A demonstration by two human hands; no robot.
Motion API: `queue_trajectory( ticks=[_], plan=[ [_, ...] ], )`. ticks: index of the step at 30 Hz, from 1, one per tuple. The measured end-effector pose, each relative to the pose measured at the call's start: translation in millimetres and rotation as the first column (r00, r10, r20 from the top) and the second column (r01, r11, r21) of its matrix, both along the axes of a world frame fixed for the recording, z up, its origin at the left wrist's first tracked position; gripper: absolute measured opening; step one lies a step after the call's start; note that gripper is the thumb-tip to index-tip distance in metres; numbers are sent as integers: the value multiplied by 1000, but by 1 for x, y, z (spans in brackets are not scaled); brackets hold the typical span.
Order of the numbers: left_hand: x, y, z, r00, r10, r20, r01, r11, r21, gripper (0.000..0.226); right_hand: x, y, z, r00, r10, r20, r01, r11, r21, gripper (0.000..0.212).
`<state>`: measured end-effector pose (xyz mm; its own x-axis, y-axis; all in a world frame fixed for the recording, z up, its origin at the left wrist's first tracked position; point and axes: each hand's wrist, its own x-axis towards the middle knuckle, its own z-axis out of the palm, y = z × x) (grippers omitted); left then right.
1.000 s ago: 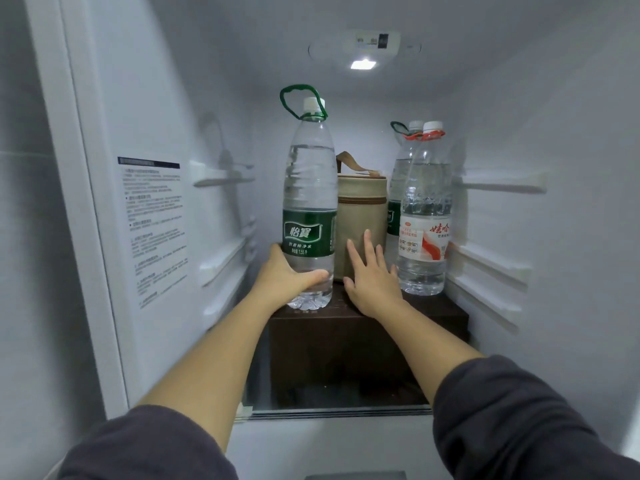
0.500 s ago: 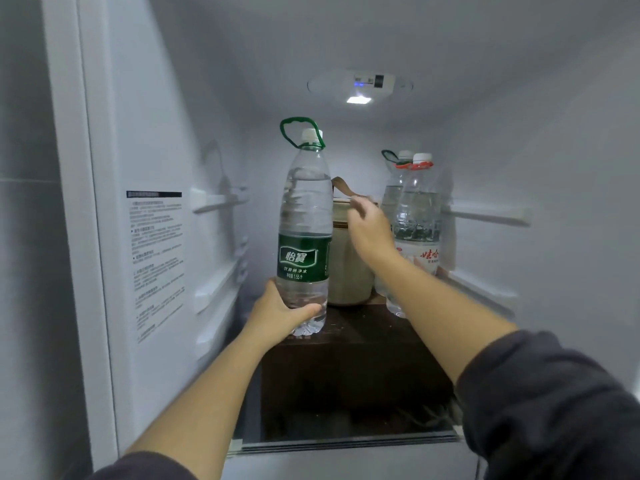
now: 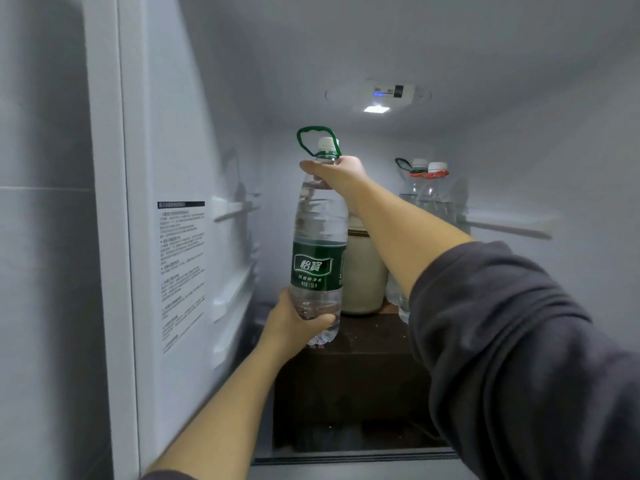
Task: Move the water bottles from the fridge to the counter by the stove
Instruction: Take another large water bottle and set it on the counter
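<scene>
Inside the open fridge, a tall clear water bottle with a green label [image 3: 318, 244] and a green carry loop stands upright at the front of a dark brown box [image 3: 349, 379]. My left hand [image 3: 294, 323] grips its base. My right hand [image 3: 337, 173] grips its neck just under the white cap. Two more water bottles stand at the back right: one with a red neck ring [image 3: 437, 192] and one with a green loop [image 3: 412, 183] behind it, both partly hidden by my right arm.
A beige cylindrical bag [image 3: 363, 271] sits on the box between the bottles. White shelf rails run along the left wall [image 3: 235, 213] and right wall [image 3: 509, 226]. A printed label [image 3: 181, 271] is on the left wall. The fridge light [image 3: 376, 108] glows overhead.
My right hand moved from beside the beige bag up to the green-label bottle's neck and took hold. My left hand kept its grip on the base. The view pulled back.
</scene>
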<state>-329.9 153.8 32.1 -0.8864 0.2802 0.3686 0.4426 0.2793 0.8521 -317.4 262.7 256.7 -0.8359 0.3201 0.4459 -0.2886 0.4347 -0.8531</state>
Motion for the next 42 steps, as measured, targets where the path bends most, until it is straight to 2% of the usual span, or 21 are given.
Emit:
queue_trajectory(
  ticks=[5,9,13,18,21,24,28,32,36,42],
  plan=[
    [4,3,-3,999,19,-40,-18,999,31,75,12,-3,8,999,-33,0,33,996,-85,12],
    [6,6,-3,997,54,-62,-54,999,-4,76,31,8,0,997,-45,-62,35,986,-162,17],
    [12,8,1,994,51,-99,-56,997,-47,88,61,29,-8,987,-92,-131,56,965,-257,20],
    [20,11,5,995,-66,-79,62,997,-52,103,102,61,-33,965,-162,-207,66,912,-406,10],
    [25,16,6,993,-100,-70,95,993,-69,113,121,82,-56,944,-219,-248,58,848,-527,15],
    [31,21,8,990,-82,-111,70,992,-103,109,136,93,-75,923,-261,-284,25,776,-631,8],
    [36,30,8,986,-67,-153,54,995,-87,98,149,96,-87,886,-291,-361,-9,768,-641,10],
    [42,37,5,986,-70,-151,71,997,0,101,165,83,-80,853,-321,-411,23,810,-585,7],
    [59,38,4,974,-55,-219,76,993,89,102,194,68,-73,823,-359,-441,66,830,-554,13],
    [108,29,1,953,-31,-301,66,992,108,105,253,50,-79,797,-353,-490,99,876,-471,15]
  ],
)
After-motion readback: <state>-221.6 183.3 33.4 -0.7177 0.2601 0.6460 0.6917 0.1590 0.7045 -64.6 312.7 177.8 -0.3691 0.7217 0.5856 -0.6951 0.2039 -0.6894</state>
